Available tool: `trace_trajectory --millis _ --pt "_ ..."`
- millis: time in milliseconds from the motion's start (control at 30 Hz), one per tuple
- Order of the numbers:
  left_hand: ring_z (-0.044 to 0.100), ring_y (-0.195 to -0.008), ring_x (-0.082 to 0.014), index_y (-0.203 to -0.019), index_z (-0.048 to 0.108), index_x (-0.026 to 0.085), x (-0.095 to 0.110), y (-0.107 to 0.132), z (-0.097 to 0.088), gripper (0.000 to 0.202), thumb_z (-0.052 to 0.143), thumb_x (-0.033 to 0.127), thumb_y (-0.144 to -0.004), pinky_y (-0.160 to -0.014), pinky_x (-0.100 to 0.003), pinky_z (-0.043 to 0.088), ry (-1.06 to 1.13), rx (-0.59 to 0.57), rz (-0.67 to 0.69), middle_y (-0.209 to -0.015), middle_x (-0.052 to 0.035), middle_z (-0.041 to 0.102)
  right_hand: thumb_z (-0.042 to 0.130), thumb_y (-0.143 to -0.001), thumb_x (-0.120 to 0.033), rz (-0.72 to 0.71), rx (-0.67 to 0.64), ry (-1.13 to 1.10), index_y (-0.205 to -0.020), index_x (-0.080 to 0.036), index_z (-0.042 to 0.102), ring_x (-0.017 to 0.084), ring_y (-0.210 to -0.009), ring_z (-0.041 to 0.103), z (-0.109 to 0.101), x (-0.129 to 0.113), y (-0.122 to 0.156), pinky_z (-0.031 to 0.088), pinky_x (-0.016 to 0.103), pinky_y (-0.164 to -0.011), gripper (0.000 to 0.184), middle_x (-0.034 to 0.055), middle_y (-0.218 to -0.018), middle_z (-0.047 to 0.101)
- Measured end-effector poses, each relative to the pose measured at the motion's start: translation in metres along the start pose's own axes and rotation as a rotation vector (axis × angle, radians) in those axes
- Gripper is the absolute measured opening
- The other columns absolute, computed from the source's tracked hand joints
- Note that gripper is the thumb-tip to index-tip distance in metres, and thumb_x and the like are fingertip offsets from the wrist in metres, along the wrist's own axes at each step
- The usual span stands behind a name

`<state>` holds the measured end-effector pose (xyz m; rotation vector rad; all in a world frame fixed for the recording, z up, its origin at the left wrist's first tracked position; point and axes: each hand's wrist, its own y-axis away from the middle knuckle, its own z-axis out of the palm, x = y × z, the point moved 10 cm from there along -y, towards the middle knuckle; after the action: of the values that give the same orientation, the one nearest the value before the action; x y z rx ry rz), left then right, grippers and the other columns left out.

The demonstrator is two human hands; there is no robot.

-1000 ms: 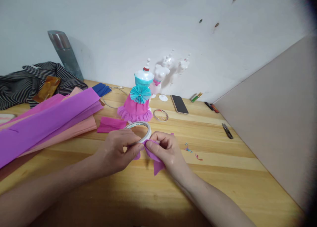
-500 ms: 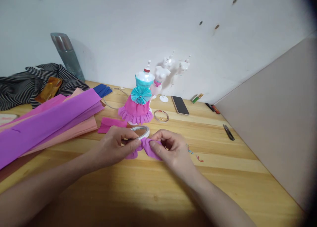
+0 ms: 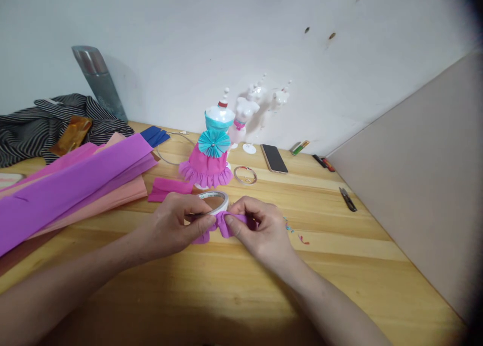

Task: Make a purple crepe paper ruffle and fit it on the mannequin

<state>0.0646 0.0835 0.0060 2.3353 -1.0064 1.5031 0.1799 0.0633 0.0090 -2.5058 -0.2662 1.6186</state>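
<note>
A small purple crepe paper piece (image 3: 222, 224) is pinched between both hands low over the wooden table (image 3: 339, 245). My left hand (image 3: 175, 228) grips its left end with thumb and fingers closed. My right hand (image 3: 260, 230) is closed on its right end, gathering it. A white tape roll (image 3: 215, 201) lies on the table just behind my fingers, touching or nearly touching my left hand. Behind it stands a small mannequin (image 3: 211, 152) in a pink ruffled paper dress with a teal fan bow.
Long purple and pink crepe sheets (image 3: 71, 185) lie at left, a folded magenta piece (image 3: 168, 189) by the dress. Striped cloth (image 3: 45, 124) and a metal flask (image 3: 100, 82) sit back left. White mannequins (image 3: 247, 112), a phone (image 3: 274, 158), a ring (image 3: 245, 175) and snips (image 3: 347, 199) lie behind.
The tape roll, raised on edge a second ago, now lies flat behind my hands. The hanging tail of purple paper has been gathered into my right hand, and both hands sit lower.
</note>
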Motion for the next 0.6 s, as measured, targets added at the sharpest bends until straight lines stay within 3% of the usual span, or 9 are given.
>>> trace_trajectory --millis 367,600 --pt "0.045 -0.05 -0.0075 -0.066 0.065 0.009 -0.0004 0.0014 0.0026 0.034 0.05 0.029 -0.089 -0.046 -0.018 0.031 -0.01 -0.013 0.012 -0.052 0.0018 0.052 0.058 -0.076 -0.017 -0.063 0.02 0.05 -0.057 -0.016 0.06 0.006 -0.042 0.036 -0.0024 -0.0068 0.0009 0.028 0.019 -0.04 0.019 -0.0014 -0.05 0.058" --pt "0.043 -0.049 -0.0064 -0.058 0.058 0.011 0.0056 0.0012 0.0021 0.033 0.051 0.023 -0.088 -0.046 -0.017 0.03 -0.062 -0.011 0.05 -0.051 0.0023 0.052 0.059 -0.076 -0.017 -0.059 0.011 0.072 -0.059 -0.016 0.062 0.008 -0.044 0.044 -0.002 -0.0044 0.001 0.032 0.02 -0.042 0.017 0.0005 -0.052 0.062"
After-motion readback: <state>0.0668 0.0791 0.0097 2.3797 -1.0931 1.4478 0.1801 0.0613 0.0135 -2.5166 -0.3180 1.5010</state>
